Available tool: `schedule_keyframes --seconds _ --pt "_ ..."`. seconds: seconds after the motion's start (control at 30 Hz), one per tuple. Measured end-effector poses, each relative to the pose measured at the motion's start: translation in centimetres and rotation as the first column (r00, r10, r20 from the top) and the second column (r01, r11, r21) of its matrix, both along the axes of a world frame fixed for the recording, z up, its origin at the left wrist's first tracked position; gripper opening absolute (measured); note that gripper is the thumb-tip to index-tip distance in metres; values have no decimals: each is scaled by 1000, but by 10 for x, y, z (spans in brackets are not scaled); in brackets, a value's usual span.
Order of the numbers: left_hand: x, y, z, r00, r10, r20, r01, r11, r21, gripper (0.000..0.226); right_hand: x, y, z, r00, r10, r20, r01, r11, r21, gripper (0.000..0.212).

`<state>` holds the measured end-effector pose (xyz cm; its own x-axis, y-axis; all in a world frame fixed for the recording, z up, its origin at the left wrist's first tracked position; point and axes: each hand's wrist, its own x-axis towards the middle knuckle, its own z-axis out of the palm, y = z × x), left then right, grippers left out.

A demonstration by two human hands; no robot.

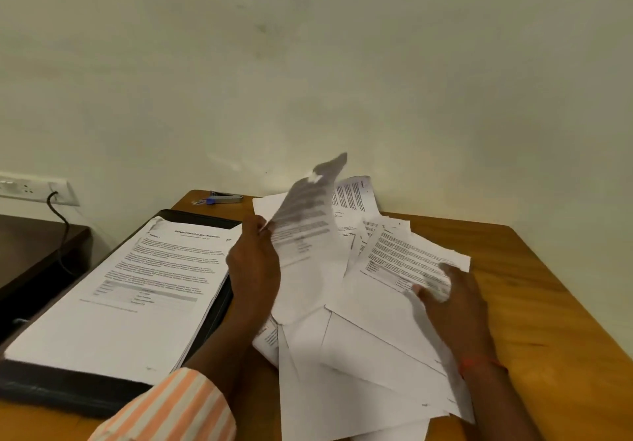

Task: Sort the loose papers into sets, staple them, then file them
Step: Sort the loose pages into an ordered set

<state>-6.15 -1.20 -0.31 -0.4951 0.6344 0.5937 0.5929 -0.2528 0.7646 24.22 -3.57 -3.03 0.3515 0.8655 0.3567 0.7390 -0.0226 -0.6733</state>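
Pinched between thumb and fingers of the left hand [253,262], a single printed white sheet [305,221] stands lifted off the desk, its top curling and blurred. From my remote seat that grip reads as firm.

Nearest the camera I see an orange-and-white striped sleeve [171,406] on the left arm. Beside it, a messy heap of loose white papers [359,355] fans across the brown wooden desk [548,303], some blank side up, some printed. The right hand [452,303], with a red thread [479,363] round its wrist, lies on the right edge of the heap, fingers on a printed page. It is blurred, so I cannot tell whether it grasps that page or only touches it.

To the left lies an open black folder [51,386] holding a neat stack of printed pages [120,296]. Farther back, at the desk's far edge by the wall, sits a silver stapler with a blue tip [222,197]. Left of it, a white socket strip [34,190] on the cream wall [342,64] has a black cable [61,221] hanging down past a dark side table [34,245].
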Motion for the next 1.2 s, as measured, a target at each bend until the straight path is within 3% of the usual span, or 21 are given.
schedule_keyframes --seconds 0.1,0.23,0.3,0.37,0.4,0.43,0.47,0.5,0.53,0.57,0.63,0.7,0.77,0.83,0.87,0.97,1.07,1.2 --pt "-7 -1 12 942 174 285 -210 973 100 10 -12 -5 -7 976 201 79 -181 962 -206 63" --pt "-24 9 17 704 187 685 -296 954 43 21 -18 -8 -2 950 302 75 -268 918 -292 59" --pt "-26 15 12 674 165 720 -220 975 -17 19 -19 -6 -2 945 319 69 -287 913 -289 54" --pt "-16 16 8 725 70 685 -25 997 -76 16 -23 -9 0 938 334 97 -310 929 -202 45" --pt "-6 14 7 781 -7 625 96 989 -109 17 -25 -10 2 951 308 24 -303 945 -127 38" --pt "5 9 7 846 -89 525 197 969 -152 18 -26 -9 4 942 291 -168 -295 955 -1 33" --pt "14 4 5 900 -169 401 266 943 -201 16 -27 -10 11 864 280 -419 -274 959 77 35" --pt "23 0 2 922 -255 293 327 916 -233 10 -27 -11 18 683 282 -674 -268 955 128 41" --pt "31 -3 -3 921 -332 204 377 891 -254 7 -23 -12 22 433 270 -860 -317 939 135 49" --pt "36 -6 -8 911 -389 140 413 872 -263 10 -18 -13 26 320 251 -914 -386 915 117 50" --pt "42 -8 -13 885 -453 110 465 835 -295 19 -15 -17 26 402 283 -871 -517 855 39 32" --pt "42 -8 -13 894 -435 109 446 836 -320 20 -16 -18 22 531 268 -804 -442 897 7 21" --pt "32 -4 -13 953 -296 69 303 905 -299 10 -12 -14 15 525 195 -828 -348 937 0 19" --pt "19 0 -13 977 -191 93 210 932 -294 18 -11 -13 17 483 145 -864 -304 953 -9 28" --pt "15 2 -14 979 -172 105 197 927 -318 20 -9 -12 17 524 134 -841 -294 955 -31 33" --pt "6 0 -13 996 -73 53 87 925 -371 2 -10 -7 11 829 148 -540 -266 953 -147 20" --pt "-2 -1 -17 998 52 34 -35 919 -393 32 -11 -4 2 883 136 -450 -230 960 -160 26" --pt "-7 1 -23 999 46 0 -40 878 -476 56 -7 -4 6 920 79 -385 -129 986 -106 28"
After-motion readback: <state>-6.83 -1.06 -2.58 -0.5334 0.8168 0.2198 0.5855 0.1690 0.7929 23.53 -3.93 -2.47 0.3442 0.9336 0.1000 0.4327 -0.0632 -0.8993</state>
